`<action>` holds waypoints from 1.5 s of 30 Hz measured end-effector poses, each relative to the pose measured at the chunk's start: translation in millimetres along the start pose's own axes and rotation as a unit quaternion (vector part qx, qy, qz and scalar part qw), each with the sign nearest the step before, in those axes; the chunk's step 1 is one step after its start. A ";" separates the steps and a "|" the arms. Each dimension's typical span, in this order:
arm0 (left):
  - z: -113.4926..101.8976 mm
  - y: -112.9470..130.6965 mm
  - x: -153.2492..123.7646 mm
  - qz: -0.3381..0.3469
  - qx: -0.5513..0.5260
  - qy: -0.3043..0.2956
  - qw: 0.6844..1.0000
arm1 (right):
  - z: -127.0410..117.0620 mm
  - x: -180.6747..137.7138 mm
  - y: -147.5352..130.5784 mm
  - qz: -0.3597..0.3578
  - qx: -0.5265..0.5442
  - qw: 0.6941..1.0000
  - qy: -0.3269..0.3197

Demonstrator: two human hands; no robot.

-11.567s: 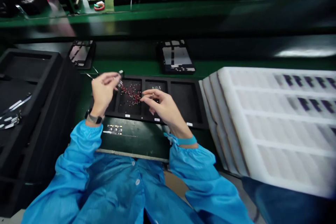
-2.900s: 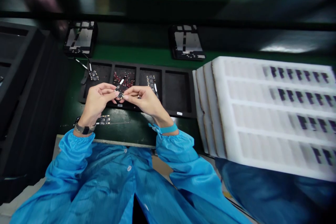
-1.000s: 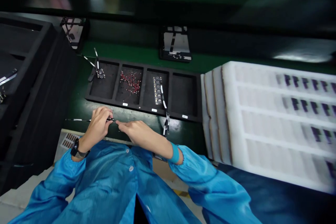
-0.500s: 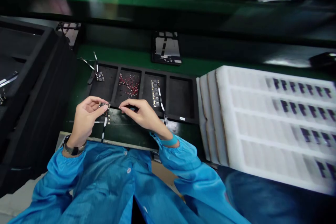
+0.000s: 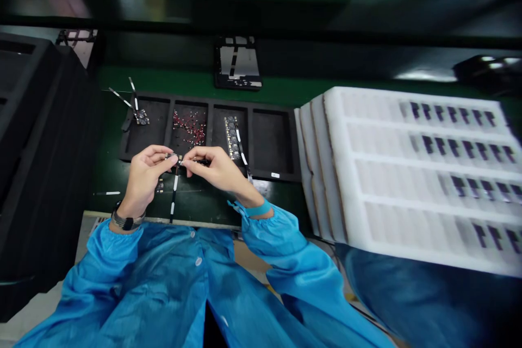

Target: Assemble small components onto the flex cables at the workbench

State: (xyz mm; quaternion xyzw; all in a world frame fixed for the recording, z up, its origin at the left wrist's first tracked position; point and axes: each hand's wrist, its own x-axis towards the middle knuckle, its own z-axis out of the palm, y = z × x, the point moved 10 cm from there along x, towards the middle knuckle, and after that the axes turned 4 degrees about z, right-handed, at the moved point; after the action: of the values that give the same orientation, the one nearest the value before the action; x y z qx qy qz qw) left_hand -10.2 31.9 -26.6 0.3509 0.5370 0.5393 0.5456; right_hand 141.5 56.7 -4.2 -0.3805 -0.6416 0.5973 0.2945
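Note:
My left hand [image 5: 144, 176] and my right hand [image 5: 214, 168] meet over the front edge of a black four-compartment tray [image 5: 269, 174]. Both pinch a small dark circuit board [image 5: 174, 158] between their fingertips. A thin black-and-white flex strip [image 5: 174, 196] hangs down from it towards the green bench. The tray holds another small board with strips [image 5: 140, 116] at the left, tiny red parts [image 5: 188, 126] in the second pocket, and a row of small boards [image 5: 232, 137] in the third.
A stack of white foam trays [image 5: 391, 174] with dark parts fills the right. Tall black trays [image 5: 36, 163] stand at the left. Two dark framed panels [image 5: 237, 63] [image 5: 77, 43] lie on the conveyor behind. A loose strip [image 5: 106, 193] lies on the bench.
My hands rose from the bench's front edge to just before the tray and came together on the small board, its strip now dangling. The view shifted slightly.

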 end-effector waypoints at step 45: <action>5.5 -13.8 -5.5 -0.049 0.018 -0.025 0.998 | 5.7 -1.4 16.3 0.051 0.058 0.995 -0.063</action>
State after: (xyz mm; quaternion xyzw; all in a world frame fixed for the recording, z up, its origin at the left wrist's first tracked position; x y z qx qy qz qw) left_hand -1.1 25.3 -37.8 0.3473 0.5490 0.4934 0.5784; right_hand 139.8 52.4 -20.9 -0.3567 -0.6032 0.6703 0.2440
